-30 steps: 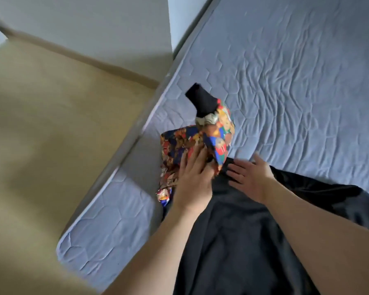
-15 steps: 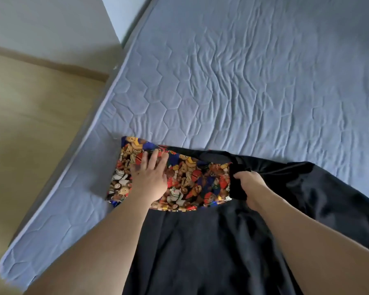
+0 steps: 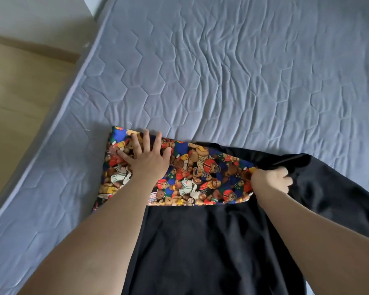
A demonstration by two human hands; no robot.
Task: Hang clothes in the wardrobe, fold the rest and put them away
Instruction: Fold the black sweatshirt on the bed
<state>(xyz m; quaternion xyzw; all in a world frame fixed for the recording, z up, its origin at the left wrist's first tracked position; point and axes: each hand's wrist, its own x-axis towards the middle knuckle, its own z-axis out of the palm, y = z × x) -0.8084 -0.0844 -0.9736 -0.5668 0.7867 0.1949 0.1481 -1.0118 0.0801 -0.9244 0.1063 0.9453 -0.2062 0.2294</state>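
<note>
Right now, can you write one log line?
left hand: flat on printed band | right hand: grips black garment | mattress

grey-blue quilted mattress [image 3: 222, 71], tan wooden floor [image 3: 19, 99] left, pale wall [image 3: 41, 15] behind.

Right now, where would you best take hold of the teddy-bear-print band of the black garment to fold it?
Pinch the colourful teddy-bear-print band at its free left end corners, from the mattress-edge side: it lies flat under the left hand, the right hand gripping the other end.
</note>
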